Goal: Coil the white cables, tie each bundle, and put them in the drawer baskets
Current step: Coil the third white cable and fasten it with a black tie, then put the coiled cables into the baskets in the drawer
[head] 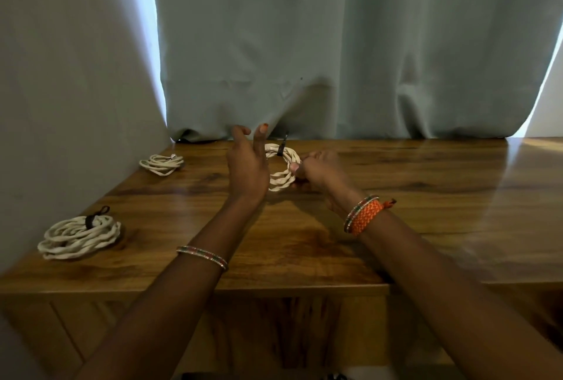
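A coiled white cable [281,177] with a black tie [282,145] round its far side is held just above the wooden table [426,197] at the middle. My right hand [316,168] grips the coil's right side, fingers curled round it. My left hand [246,163] stands beside the coil's left edge with fingers spread and raised, holding nothing. A large tied white bundle [79,235] with a black tie lies near the front left. A thinner white coil [162,163] lies at the back left.
A grey-green curtain [335,60] hangs along the table's back edge and a grey wall [61,90] runs down the left side. Wooden drawer fronts [289,331] show below the table's front edge.
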